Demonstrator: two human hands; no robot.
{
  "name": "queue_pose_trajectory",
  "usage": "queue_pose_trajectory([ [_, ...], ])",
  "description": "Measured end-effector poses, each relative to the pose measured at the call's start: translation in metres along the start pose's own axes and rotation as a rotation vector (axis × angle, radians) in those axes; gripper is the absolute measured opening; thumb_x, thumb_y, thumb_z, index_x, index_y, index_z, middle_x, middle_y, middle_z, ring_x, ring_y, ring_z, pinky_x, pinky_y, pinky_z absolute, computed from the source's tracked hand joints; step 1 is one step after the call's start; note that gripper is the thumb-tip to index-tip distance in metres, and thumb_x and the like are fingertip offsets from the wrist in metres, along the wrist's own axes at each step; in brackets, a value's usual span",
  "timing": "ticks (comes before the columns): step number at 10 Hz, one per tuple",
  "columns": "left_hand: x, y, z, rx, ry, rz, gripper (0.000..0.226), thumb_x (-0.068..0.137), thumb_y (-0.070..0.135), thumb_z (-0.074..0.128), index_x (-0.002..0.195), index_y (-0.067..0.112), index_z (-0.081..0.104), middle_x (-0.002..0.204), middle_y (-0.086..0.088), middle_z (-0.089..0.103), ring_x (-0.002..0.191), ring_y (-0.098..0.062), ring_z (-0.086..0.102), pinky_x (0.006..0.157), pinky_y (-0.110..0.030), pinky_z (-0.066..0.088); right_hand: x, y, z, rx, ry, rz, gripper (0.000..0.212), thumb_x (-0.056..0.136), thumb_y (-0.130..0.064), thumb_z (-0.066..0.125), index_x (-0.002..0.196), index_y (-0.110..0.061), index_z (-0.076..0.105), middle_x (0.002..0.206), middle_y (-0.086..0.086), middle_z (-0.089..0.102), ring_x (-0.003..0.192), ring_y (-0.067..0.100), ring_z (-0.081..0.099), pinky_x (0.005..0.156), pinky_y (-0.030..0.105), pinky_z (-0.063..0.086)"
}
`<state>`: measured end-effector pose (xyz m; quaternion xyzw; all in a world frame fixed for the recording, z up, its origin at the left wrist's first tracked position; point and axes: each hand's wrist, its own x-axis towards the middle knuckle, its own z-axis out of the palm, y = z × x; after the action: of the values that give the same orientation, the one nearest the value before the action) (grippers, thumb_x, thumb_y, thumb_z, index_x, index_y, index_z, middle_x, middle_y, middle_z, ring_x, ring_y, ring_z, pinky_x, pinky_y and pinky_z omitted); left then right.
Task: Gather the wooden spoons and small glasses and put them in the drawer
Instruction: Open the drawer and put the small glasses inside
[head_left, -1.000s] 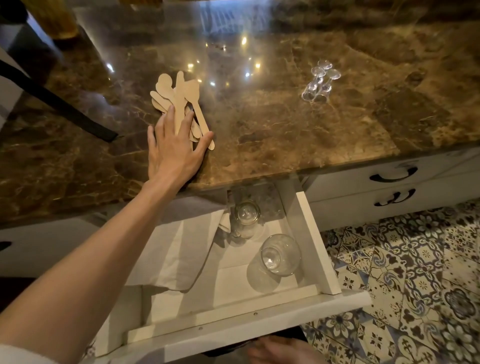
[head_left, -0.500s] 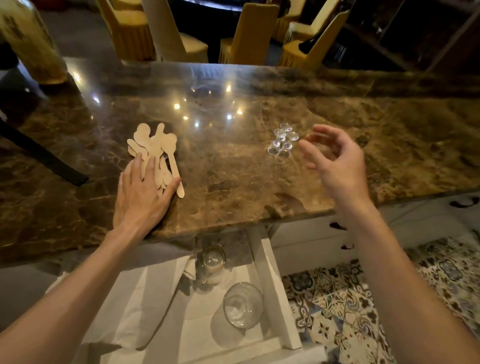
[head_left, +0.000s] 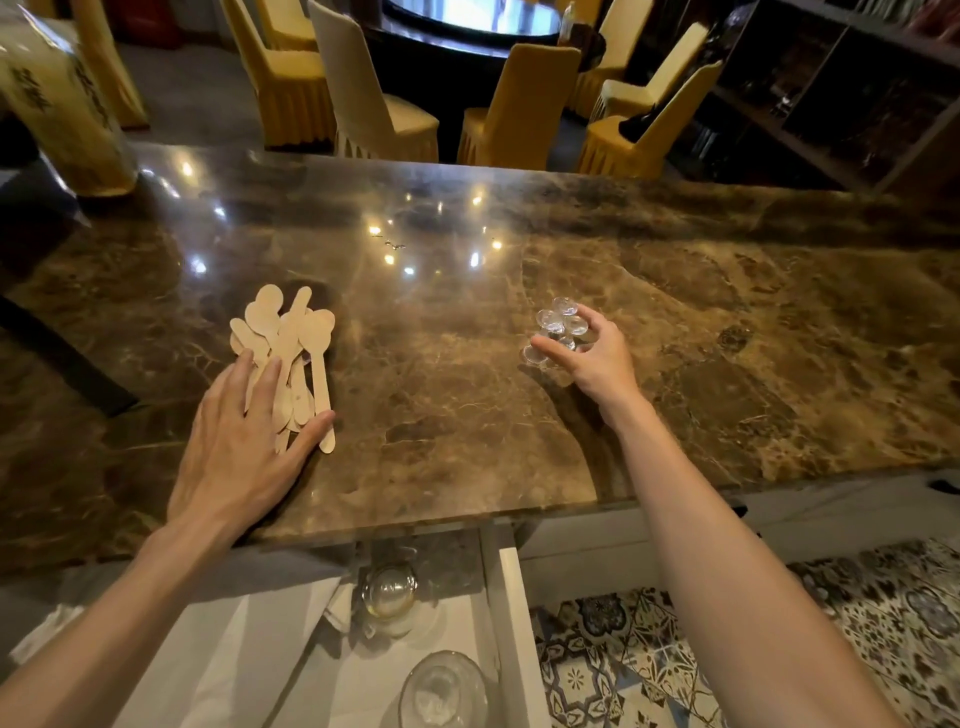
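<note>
Fingers (head_left: 265, 387) of left hand (head_left: 234, 457) flat on wooden spoons (head_left: 291, 338) near counter edge (head_left: 415, 522), right hand (head_left: 597, 366) gripping small glasses (head_left: 558, 325)

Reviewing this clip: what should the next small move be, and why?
Probably close the right hand on the small glasses and lift them: its fingers curve round the cluster, which stands on the counter, though a firm grip cannot be told. The left hand lies flat on the wooden spoons, and the drawer below stands open.
</note>
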<state>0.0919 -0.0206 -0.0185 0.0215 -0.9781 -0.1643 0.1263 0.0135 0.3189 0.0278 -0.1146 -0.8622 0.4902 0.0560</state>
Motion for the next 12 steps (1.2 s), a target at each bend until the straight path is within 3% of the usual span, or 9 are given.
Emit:
queue_pose_trajectory([
  [2, 0.002, 0.001, 0.002, -0.012, 0.006, -0.026, 0.096, 0.076, 0.082, 0.022, 0.144, 0.014, 0.029, 0.153, -0.016, 0.024, 0.137, -0.031, 0.02, 0.11, -0.048, 0.02, 0.01, 0.004, 0.002, -0.096, 0.001, -0.084, 0.075, 0.066, -0.042, 0.081, 0.129, -0.01, 0.054, 0.128, 0.008, 0.058, 0.116, 0.021, 0.054, 0.101, 0.033, 0.044],
  [4, 0.0, 0.001, 0.0, 0.012, 0.001, -0.02, 0.083, 0.082, 0.068, 0.039, 0.145, 0.016, 0.026, 0.153, -0.015, 0.023, 0.138, -0.03, 0.019, 0.11, -0.049, 0.022, 0.016, 0.003, 0.012, -0.165, 0.095, -0.171, 0.058, 0.064, -0.051, 0.079, 0.107, -0.013, 0.068, 0.101, 0.0, 0.06, 0.095, 0.013, 0.056, 0.079, 0.017, 0.037],
  [7, -0.001, 0.006, -0.006, 0.009, -0.016, -0.028, 0.084, 0.081, 0.066, 0.039, 0.147, 0.015, 0.024, 0.155, -0.013, 0.021, 0.14, -0.028, 0.017, 0.111, -0.044, 0.018, 0.019, 0.002, 0.016, -0.148, 0.118, -0.186, 0.049, 0.066, -0.051, 0.077, 0.098, -0.014, 0.07, 0.095, -0.001, 0.06, 0.086, 0.01, 0.053, 0.069, 0.015, 0.036],
  [8, -0.001, 0.006, -0.007, 0.012, -0.022, -0.027, 0.085, 0.081, 0.067, 0.038, 0.147, 0.015, 0.023, 0.155, -0.013, 0.02, 0.14, -0.027, 0.017, 0.112, -0.044, 0.017, 0.019, 0.0, 0.012, -0.11, 0.092, -0.182, 0.047, 0.067, -0.045, 0.08, 0.099, -0.013, 0.071, 0.098, 0.002, 0.067, 0.088, 0.013, 0.061, 0.072, 0.017, 0.046],
  [9, -0.001, 0.007, -0.008, 0.01, -0.029, -0.03, 0.085, 0.081, 0.067, 0.037, 0.147, 0.015, 0.023, 0.155, -0.012, 0.02, 0.14, -0.027, 0.017, 0.112, -0.044, 0.017, 0.02, -0.003, 0.009, -0.059, 0.063, -0.165, 0.046, 0.068, -0.041, 0.08, 0.102, -0.011, 0.071, 0.098, 0.004, 0.073, 0.089, 0.015, 0.067, 0.079, 0.028, 0.055],
  [10, -0.001, 0.007, -0.008, 0.017, -0.037, -0.032, 0.085, 0.081, 0.067, 0.037, 0.148, 0.016, 0.022, 0.156, -0.011, 0.019, 0.14, -0.027, 0.017, 0.112, -0.044, 0.017, 0.021, -0.004, 0.007, -0.015, 0.021, -0.155, 0.043, 0.07, -0.034, 0.08, 0.104, -0.009, 0.072, 0.099, 0.006, 0.074, 0.09, 0.016, 0.069, 0.08, 0.029, 0.057],
  [12, -0.002, 0.007, -0.009, 0.013, -0.032, -0.024, 0.085, 0.082, 0.067, 0.038, 0.147, 0.015, 0.023, 0.155, -0.012, 0.02, 0.14, -0.027, 0.018, 0.113, -0.044, 0.018, 0.019, 0.0, 0.006, 0.127, -0.03, -0.142, 0.035, 0.069, -0.032, 0.081, 0.099, -0.015, 0.074, 0.097, 0.002, 0.075, 0.085, 0.006, 0.07, 0.073, 0.019, 0.057],
])
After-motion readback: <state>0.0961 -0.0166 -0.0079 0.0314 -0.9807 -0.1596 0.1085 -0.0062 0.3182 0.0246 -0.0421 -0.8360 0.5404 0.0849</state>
